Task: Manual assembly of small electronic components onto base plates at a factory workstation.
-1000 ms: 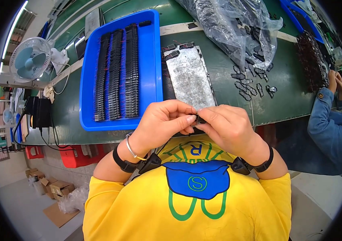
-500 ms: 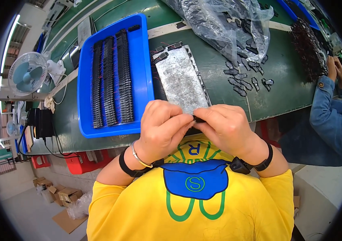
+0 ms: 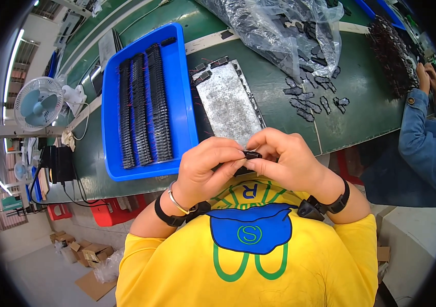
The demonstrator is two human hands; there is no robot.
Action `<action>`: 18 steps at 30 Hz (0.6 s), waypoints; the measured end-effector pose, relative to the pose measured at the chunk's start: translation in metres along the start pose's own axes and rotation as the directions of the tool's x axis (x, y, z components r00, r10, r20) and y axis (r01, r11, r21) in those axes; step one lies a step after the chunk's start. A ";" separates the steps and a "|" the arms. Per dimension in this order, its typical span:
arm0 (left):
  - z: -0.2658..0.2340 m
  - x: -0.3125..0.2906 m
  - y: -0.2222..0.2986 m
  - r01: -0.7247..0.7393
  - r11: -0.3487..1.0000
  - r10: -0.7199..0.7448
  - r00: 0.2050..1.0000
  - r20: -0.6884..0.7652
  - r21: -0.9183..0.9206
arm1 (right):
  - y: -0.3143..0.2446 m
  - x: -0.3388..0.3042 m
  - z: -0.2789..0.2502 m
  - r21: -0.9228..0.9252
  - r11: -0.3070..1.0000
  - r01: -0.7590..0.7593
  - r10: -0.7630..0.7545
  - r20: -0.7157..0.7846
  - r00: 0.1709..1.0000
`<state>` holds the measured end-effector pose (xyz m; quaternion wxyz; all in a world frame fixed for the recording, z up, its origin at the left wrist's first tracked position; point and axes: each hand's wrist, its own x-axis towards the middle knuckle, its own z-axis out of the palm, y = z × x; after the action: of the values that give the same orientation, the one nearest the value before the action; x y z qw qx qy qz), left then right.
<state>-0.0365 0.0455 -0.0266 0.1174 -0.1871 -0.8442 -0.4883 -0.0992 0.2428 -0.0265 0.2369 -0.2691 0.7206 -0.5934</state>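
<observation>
Between my two hands is a small black plastic part (image 3: 251, 154), partly covered by fingers. My left hand (image 3: 208, 162) pinches its left end. On the other side, the thumb and fingers of my right hand (image 3: 288, 159) close around its right end. Just beyond them lies a worn silvery metal plate (image 3: 228, 105), with a few small black pieces with red wires (image 3: 203, 77) at its far left corner. To the left, a blue tray (image 3: 189, 117) holds three long rows of black parts (image 3: 138, 110) packed side by side.
Loose black plastic pieces (image 3: 305, 105) are scattered right of the plate, below a clear plastic bag (image 3: 264, 41) with more inside. At far right a co-worker's hands (image 3: 426, 77) are beside a dark wired bundle (image 3: 389, 56). A white fan (image 3: 39, 105) stands at left.
My right hand's fingers have lifted and spread a little, so more of the black part shows. The left hand keeps its pinch. The whole view has shifted slightly.
</observation>
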 end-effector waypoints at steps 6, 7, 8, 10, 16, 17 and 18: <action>-0.001 -0.003 -0.003 0.344 0.865 -0.342 0.937 0.071 -0.364 | 0.003 0.004 0.005 -0.381 0.843 0.380 -0.452 -0.117 0.885; 0.000 -0.003 -0.003 0.429 0.779 -0.430 0.896 0.108 -0.458 | 0.003 0.004 0.005 -0.423 0.806 0.414 -0.496 -0.102 0.862; 0.001 -0.003 -0.004 0.429 0.778 -0.431 0.896 0.108 -0.458 | 0.003 0.005 0.005 -0.463 0.766 0.446 -0.539 -0.085 0.838; 0.003 -0.004 -0.007 0.343 0.849 -0.359 0.932 0.036 -0.403 | 0.004 0.005 0.006 -0.500 0.724 0.475 -0.579 -0.066 0.812; 0.001 0.002 -0.008 0.094 0.981 -0.098 0.995 -0.020 -0.168 | 0.009 0.005 0.006 -0.459 0.742 0.488 -0.579 -0.074 0.812; 0.000 0.001 -0.006 0.091 0.983 -0.097 0.995 -0.031 -0.159 | 0.009 0.005 0.006 -0.444 0.746 0.496 -0.583 -0.077 0.809; 0.000 0.000 -0.005 0.089 0.985 -0.096 0.995 -0.042 -0.151 | 0.009 0.005 0.005 -0.443 0.746 0.497 -0.584 -0.077 0.808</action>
<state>-0.0384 0.0430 -0.0309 0.1009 -0.1442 -0.8100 -0.5594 -0.1006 0.2369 -0.0366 -0.0845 -0.4454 0.7377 -0.5003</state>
